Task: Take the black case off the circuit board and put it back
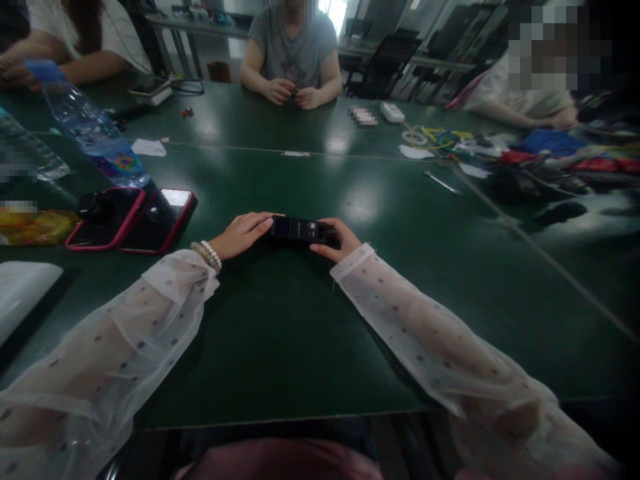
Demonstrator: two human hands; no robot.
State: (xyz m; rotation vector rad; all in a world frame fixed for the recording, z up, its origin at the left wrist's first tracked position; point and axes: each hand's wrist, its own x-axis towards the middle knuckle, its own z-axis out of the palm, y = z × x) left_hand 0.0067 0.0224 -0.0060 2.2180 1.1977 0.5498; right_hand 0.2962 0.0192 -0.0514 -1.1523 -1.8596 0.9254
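A small black rectangular device [296,230] with white markings on its face lies lengthwise at the middle of the green table. My left hand [243,235] is closed on its left end, thumb along the near edge. At the other end my right hand [342,240] grips it between the thumb on the near side and the fingers on the far side. The exact kind of device is too small to make out. Two phones in red cases, a left phone [120,217] and a right phone [159,223], lie left of my left hand.
A tilted-looking water bottle [93,130] stands behind the phones. A white object [23,287] is at the left edge. On the right are a wrench [443,183] and a heap of cables and cloth [555,157]. Across the table sits a person [294,50]; others sit at both sides.
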